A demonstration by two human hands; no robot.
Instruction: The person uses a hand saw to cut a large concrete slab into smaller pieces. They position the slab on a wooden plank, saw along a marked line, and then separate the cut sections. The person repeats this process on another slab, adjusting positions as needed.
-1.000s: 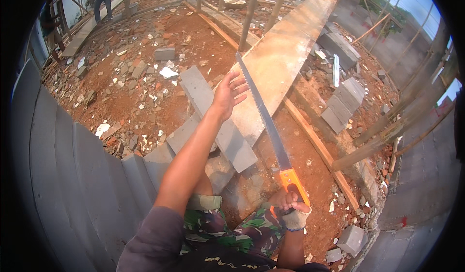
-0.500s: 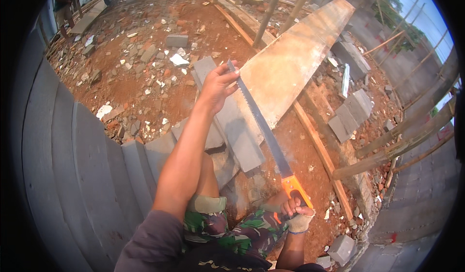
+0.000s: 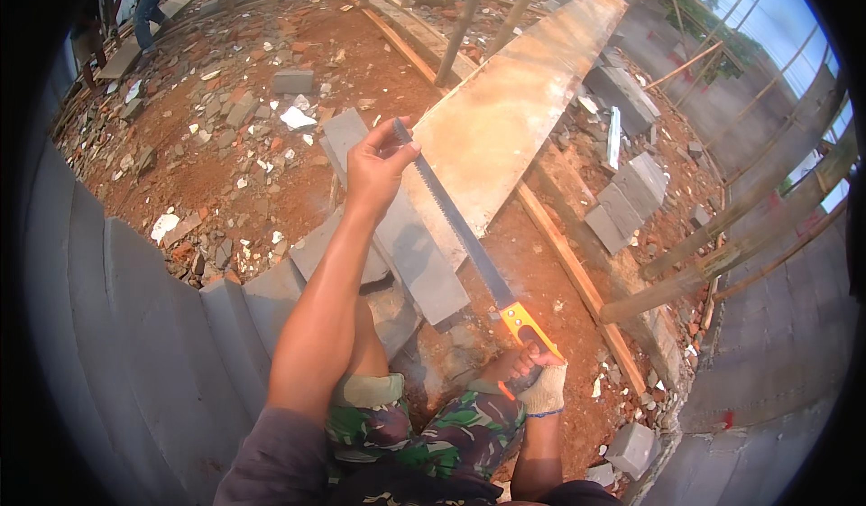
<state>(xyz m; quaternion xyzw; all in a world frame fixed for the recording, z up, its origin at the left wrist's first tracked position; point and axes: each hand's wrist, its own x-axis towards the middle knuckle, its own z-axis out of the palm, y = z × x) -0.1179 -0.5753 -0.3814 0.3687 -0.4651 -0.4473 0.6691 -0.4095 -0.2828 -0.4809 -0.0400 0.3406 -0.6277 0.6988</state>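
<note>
A hand saw (image 3: 460, 222) with a long dark blade and a yellow-orange handle slants across the middle of the view, raised over the ground and a board. My right hand (image 3: 541, 381), in a pale glove that leaves the fingertips bare, is wrapped round the saw's handle at the lower right. Near the blade's far tip, my bare left hand (image 3: 372, 174) has its thumb and fingers closed about the narrow end. The teeth face left, toward my left forearm. Beyond the blade lies a wide tan board (image 3: 514, 105), dusty and stained.
Grey blocks (image 3: 433, 280) lie beside my legs, and a stacked grey block wall (image 3: 153, 326) rises at left. Timber beams (image 3: 573, 276) and slanting poles (image 3: 695, 258) stand at right. Rubble (image 3: 239, 145) covers red soil. Another person (image 3: 149, 10) is at the far left.
My head view has shifted, so the scene sits farther left. Both hands keep hold of the saw; my left fingers have shifted around its tip, with the thumb lower on the blade.
</note>
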